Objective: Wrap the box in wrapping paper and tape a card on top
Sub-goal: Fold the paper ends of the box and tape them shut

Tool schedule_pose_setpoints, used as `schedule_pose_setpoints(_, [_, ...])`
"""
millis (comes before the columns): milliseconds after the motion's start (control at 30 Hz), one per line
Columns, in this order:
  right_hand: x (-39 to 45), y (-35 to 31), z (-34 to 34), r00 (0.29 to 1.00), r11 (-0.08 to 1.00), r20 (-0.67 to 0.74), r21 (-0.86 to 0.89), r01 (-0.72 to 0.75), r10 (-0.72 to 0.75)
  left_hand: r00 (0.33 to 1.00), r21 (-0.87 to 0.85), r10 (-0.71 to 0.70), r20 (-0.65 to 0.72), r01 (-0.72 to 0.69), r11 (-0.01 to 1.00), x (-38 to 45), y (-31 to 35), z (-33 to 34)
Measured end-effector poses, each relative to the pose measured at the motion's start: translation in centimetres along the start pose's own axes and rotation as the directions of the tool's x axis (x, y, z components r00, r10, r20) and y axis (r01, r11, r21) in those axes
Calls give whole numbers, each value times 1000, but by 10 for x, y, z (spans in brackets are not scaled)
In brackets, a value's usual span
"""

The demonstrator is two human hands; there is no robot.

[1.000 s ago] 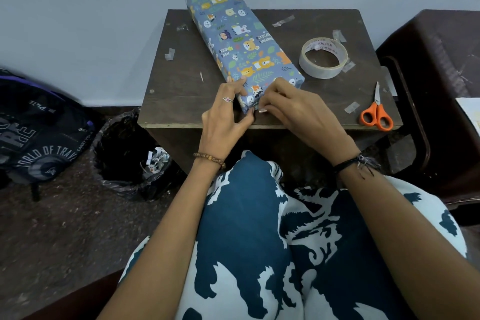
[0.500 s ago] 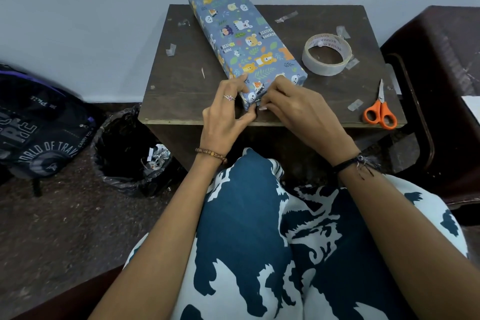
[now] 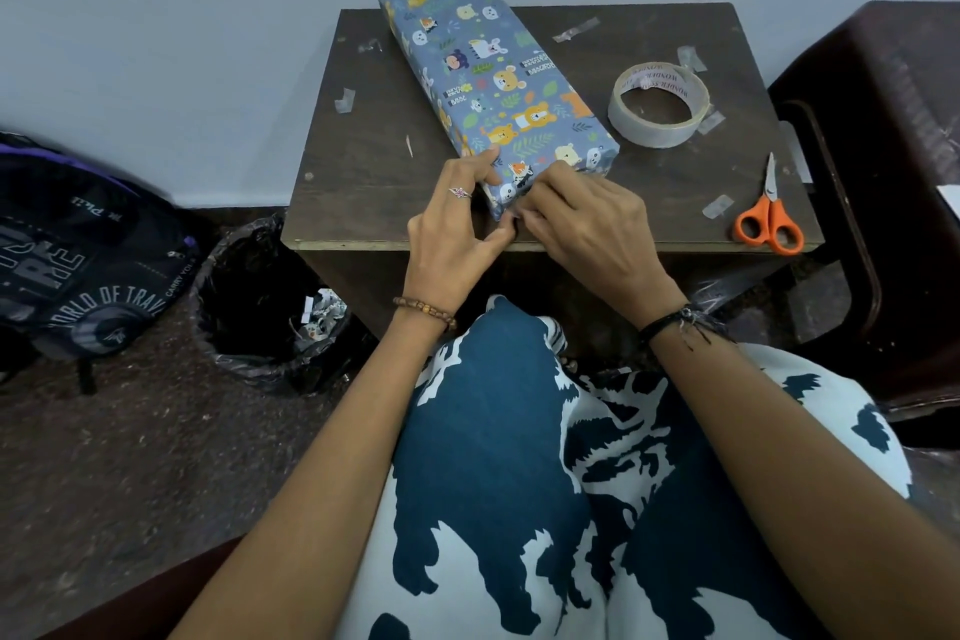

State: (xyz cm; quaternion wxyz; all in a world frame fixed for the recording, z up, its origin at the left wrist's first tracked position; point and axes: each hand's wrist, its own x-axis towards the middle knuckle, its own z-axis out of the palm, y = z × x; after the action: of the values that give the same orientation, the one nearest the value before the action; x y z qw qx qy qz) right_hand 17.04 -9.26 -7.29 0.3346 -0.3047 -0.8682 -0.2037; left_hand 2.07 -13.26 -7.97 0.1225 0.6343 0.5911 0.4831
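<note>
A: Why are both hands at the near end of the wrapped box [image 3: 498, 83]?

B: The left hand [image 3: 447, 234] braces that end, fingers on its corner. The right hand [image 3: 587, 224] curls over the end flap, probably pressing it shut.

A: Where does it lie?

B: Diagonally, from the surface's [image 3: 363, 161] front edge to past its back edge. Tape roll [image 3: 658, 104] and orange scissors [image 3: 769, 218] sit toward the right edge. A bin [image 3: 270, 307] and backpack [image 3: 78, 265] are on the floor.
</note>
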Motion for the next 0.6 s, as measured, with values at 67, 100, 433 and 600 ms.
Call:
schedule_pose_setpoints(67, [-1,-1,1,1000,1000,-29,-17,1,-1,1000,2,0,7,0,1000,0,1,0])
schedule_pose_setpoints(100, [-1,-1,1,999,1000,-39,-19,-5,4,1000,4,1,3,-1,1000,0,1,0])
schedule_pose_setpoints(433, [8,1,-2,982,982,-100,114,-149,161,999,14,-48,-7,49,999,1,0,0])
schedule_pose_setpoints(600, [11,6,-5,974,957,-50,199,-209,223,999,5,-53,5,53,999,2,4,-2])
